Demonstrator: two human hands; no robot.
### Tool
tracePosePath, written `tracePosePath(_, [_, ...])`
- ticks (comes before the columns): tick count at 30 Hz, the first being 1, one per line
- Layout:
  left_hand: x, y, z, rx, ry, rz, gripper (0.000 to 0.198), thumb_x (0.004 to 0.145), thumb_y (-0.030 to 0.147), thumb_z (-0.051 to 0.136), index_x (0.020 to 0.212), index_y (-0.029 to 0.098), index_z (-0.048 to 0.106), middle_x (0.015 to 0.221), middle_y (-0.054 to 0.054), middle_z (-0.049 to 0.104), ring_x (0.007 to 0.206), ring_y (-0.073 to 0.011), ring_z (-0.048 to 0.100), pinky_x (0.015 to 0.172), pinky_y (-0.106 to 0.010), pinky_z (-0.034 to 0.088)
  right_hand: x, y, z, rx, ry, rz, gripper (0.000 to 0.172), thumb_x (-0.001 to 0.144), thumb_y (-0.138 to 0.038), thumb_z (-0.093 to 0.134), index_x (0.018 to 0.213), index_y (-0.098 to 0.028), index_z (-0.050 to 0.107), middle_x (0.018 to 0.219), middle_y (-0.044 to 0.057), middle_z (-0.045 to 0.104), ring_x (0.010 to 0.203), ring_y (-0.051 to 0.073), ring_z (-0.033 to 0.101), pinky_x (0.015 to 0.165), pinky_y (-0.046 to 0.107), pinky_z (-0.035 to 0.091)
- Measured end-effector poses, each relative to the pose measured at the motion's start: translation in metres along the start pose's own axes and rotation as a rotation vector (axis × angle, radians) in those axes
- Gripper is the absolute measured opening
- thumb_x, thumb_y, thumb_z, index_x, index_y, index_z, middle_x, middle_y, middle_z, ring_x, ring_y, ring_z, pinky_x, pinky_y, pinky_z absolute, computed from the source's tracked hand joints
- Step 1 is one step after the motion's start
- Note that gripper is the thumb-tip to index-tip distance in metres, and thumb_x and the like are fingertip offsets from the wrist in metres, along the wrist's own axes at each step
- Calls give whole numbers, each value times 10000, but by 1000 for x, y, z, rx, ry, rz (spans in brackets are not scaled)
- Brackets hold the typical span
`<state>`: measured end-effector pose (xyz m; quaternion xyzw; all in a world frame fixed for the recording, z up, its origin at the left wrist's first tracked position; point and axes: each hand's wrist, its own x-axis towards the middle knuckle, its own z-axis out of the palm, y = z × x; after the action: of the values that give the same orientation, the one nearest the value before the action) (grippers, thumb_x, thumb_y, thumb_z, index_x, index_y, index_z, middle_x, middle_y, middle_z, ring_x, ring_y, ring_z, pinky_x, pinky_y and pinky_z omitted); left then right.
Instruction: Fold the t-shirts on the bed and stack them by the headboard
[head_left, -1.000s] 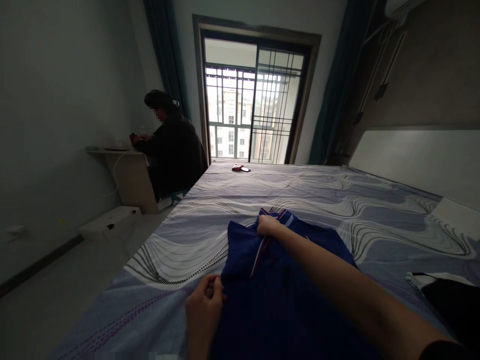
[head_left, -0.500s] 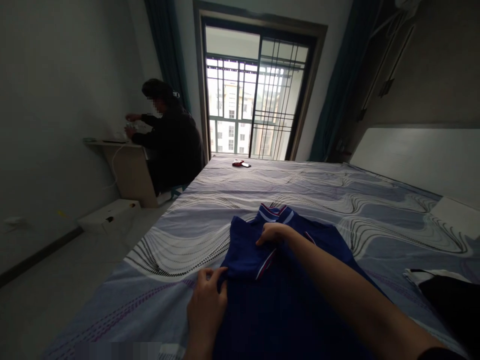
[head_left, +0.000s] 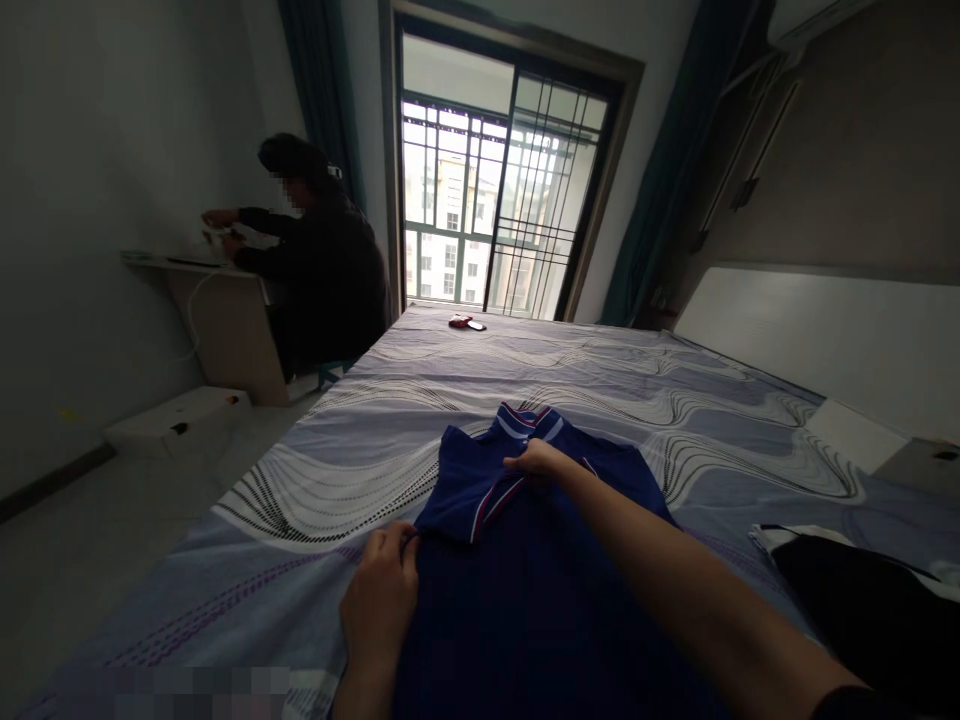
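A dark blue polo shirt [head_left: 517, 590] lies on the bed, its collar edged in red and white pointing toward the window. One sleeve is folded inward across the front, and its striped cuff shows. My left hand [head_left: 381, 580] pinches the shirt's left edge near the fold. Reaching across from the right, my right hand [head_left: 538, 460] is closed on the shirt fabric just below the collar. The thumb points left, and the other fingers are partly hidden behind the hand.
The bed [head_left: 345, 450] has a grey and white wavy-patterned sheet. Black and white folded clothing [head_left: 847, 600] lies at the right. A small red item [head_left: 460, 321] rests near the far edge. Another person [head_left: 322, 260] sits at a desk [head_left: 225, 320]; a white box [head_left: 180, 420] is on the floor.
The view has shifted, so the scene sits further left. My right hand has drawn the sleeve fabric inward, and the cuff stripe now runs more slanted toward the collar. My left hand still pinches the edge.
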<state>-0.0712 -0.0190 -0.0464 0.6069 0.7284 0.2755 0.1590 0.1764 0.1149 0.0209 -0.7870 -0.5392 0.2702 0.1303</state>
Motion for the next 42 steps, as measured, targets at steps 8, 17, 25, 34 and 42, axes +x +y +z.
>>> tracePosePath(8, [2,-1,2,4,-35,-21,315,931,372,413,1134,346,653,1199,-24,586,863,-206,623,664,-320,401,-117,34,87,34,260,-206,426,857,-613,572,917,-201,662,920,102,723,919,281,686,822,356,496])
tracePosePath(17, [7,-8,3,-41,-22,-8,348,928,413,382,1088,322,677,1210,-30,570,894,-223,630,751,-368,458,-142,4,107,223,159,-205,179,814,-201,534,712,-210,680,767,45,727,770,201,688,709,280,467])
tracePosePath(25, [17,-19,22,42,273,384,429,869,193,385,1128,223,727,1176,-114,593,1106,-277,563,1033,-453,437,-114,20,70,-35,423,-515,426,810,-375,697,1207,-226,652,1207,106,632,1133,280,562,947,400,439])
tracePosePath(34, [13,-16,32,145,59,465,398,887,203,429,1113,344,725,1376,3,616,1378,-321,429,982,-537,484,11,32,35,-106,482,-155,424,898,-357,620,1282,-179,612,1266,142,631,1198,260,560,969,351,423])
tracePosePath(42, [20,-26,35,-55,74,442,270,887,338,465,947,275,721,1234,-24,706,1295,-309,527,1028,-536,460,64,30,12,7,337,90,374,889,-330,567,1091,-48,708,1087,244,694,1030,328,675,817,376,508])
